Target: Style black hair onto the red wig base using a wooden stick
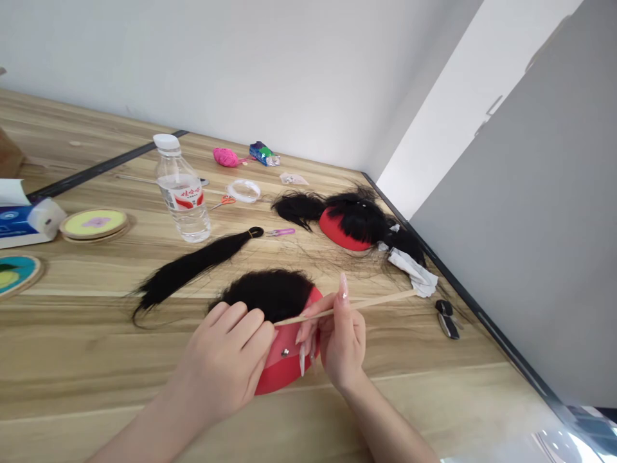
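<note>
One thin wooden stick point(380, 300) held between fingers of the right hand point(343, 341), over the red dome point(279, 376). Left hand point(224, 360) curled at the dome's left, near the stick's tip, hold hidden. Beyond the dome: black hair bundle point(197, 260), bottle point(183, 193).

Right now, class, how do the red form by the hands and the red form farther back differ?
The near red form carries a compact patch of black hair; the far red form has long, loose black strands spilling onto the table.
The left hand and right hand are at the near red form; neither touches the far red form.
Both are red with black hair.
</note>
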Demonstrator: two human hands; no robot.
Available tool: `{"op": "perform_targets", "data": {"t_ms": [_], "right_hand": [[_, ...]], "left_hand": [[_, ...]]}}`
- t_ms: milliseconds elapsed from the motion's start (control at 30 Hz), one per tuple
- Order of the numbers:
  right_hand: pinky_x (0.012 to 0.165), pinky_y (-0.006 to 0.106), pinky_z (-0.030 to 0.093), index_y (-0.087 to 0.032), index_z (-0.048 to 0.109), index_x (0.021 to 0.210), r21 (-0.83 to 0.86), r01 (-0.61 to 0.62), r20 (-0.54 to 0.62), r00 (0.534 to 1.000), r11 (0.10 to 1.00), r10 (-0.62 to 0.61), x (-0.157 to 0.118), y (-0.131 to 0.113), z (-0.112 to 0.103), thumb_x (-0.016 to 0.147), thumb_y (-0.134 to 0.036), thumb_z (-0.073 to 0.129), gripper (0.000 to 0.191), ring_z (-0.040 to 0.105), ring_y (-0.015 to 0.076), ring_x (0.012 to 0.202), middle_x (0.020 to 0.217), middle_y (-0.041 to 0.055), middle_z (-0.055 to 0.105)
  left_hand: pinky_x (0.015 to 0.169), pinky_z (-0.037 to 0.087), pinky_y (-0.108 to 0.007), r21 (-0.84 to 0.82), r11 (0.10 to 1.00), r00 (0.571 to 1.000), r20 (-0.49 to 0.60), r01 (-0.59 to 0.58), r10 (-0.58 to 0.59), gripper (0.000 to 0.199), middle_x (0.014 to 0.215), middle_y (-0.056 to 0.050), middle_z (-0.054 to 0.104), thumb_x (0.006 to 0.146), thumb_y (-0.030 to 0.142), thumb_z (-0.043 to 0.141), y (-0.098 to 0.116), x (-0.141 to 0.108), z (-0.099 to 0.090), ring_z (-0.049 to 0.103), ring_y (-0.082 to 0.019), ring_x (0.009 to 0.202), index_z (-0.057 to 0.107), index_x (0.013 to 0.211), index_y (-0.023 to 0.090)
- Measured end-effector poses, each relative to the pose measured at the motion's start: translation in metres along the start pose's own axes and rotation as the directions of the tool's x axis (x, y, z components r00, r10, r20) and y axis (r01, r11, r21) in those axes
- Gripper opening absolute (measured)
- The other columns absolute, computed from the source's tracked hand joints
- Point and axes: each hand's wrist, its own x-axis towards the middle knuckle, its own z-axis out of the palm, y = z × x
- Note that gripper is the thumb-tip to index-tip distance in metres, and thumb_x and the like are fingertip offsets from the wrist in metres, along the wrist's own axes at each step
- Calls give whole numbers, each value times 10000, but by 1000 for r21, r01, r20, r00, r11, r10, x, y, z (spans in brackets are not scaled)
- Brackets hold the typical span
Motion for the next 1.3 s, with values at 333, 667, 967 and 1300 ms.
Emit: {"op": "perform_targets", "data": {"t_ms": [333,667,967,1300], "right_hand": [[281,193,409,-157,644,652,-20,-77,-24,997,997,76,4,-5,0,907,-593,430,549,507,114,272,391,-3,571],[272,183,396,-149,657,679,11,-81,-21,997,997,81,6,-2,-3,925,-568,427,538,515,111,277,417,4,595],[250,175,378,-162,653,632,-4,-102,-12,995,995,102,6,-4,-2,906,-562,468,519,486,99,249,403,-3,585],[263,123,371,-164,591,614,-66,-74,-15,997,995,73,6,-2,0,876,-500,585,426,477,72,244,399,-19,589]], "left_hand": [[577,304,-353,33,999,1000,-10,-14,14,236,620,-39,453,833,72,425,3,-1,-1,378,-200,616,538,651,171],[579,359,-356,-65,981,979,-100,-182,175,260,632,-57,551,828,44,409,-7,-10,0,443,-192,629,560,655,165],[785,518,-312,-127,949,933,-261,-288,248,209,718,-3,649,868,62,497,-1,-19,3,555,-127,729,605,722,165],[764,609,-356,-412,869,947,-272,-275,171,199,596,-39,592,812,-4,511,5,-14,4,600,-171,704,596,679,118]]}}
